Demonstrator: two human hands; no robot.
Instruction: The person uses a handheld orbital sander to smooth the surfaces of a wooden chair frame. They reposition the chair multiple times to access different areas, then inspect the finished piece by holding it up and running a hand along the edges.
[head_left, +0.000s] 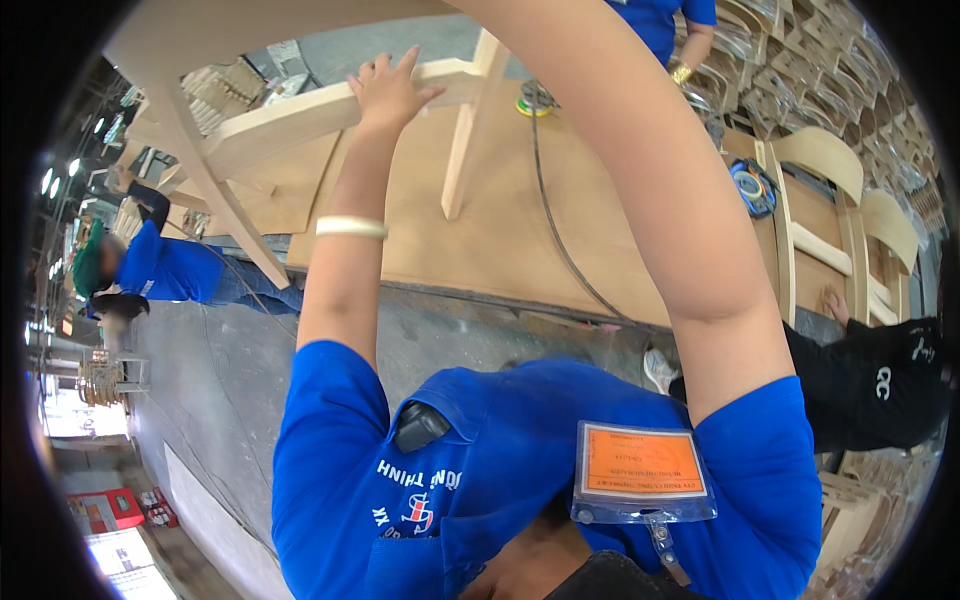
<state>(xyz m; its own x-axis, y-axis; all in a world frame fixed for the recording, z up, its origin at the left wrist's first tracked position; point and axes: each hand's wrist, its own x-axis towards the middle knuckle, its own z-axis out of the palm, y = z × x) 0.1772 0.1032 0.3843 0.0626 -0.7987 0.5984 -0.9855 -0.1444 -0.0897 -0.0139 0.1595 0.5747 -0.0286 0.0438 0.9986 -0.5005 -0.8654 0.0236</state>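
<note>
Left hand (388, 92) flat, fingers spread, pressing on rail of pale unfinished wooden chair frame (300, 110); not clenched.
Right arm (660, 180) reaches up out of view; right grip cannot be told.
Judged step: steadying or turning raised frame; next calls for firm two-handed hold.
Beyond grip: plywood bench (520, 220), cord (560, 240), sander (537, 98).
Farther: stacked chair frames (850, 190), co-workers, concrete floor (200, 380).

The chair frame (300, 115) at the upper left is pale bare wood, smooth and matt. The worktop (520, 230) at centre is matt brown plywood; the badge sleeve (640, 470) at the lower right is glossy clear plastic.
</note>
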